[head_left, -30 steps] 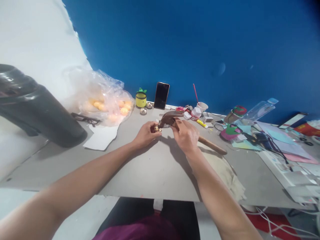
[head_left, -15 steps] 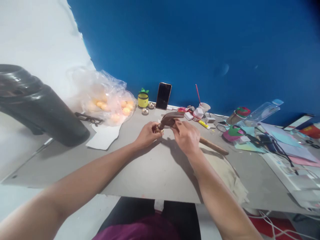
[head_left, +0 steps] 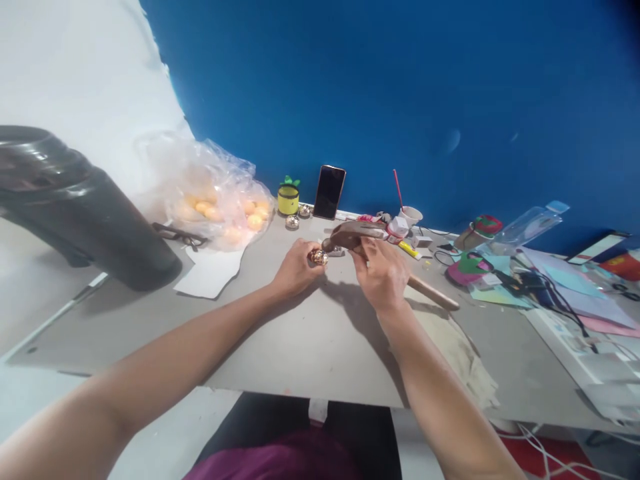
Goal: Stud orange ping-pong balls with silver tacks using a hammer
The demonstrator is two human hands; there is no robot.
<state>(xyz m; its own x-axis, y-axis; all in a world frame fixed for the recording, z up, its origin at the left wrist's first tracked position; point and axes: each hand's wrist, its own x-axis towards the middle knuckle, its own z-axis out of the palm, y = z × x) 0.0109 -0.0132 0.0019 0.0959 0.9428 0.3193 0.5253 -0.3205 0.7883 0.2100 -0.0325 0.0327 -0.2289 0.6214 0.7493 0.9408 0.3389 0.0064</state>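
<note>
Golden ball (head_left: 319,257) now more visible

Grey table (head_left: 295,353) bearing dark flask (head_left: 115,217), white paper (head_left: 213,273), pale cloth (head_left: 453,347), yellow pot (head_left: 289,201)

The hammer (head_left: 353,233) has lifted slightly toward one o'clock, so its striking face now sits at the upper edge of the gold ball (head_left: 319,257) instead of covering part of it. More of the ball's shiny surface shows between the fingers of the left hand (head_left: 299,268). The right hand (head_left: 383,270) has shifted toward three o'clock with the hammer, whose claw end now overlaps part of the cluster of small boxes (head_left: 399,227). The view itself has swung slightly, putting the phone (head_left: 330,192) further toward three o'clock.
</note>
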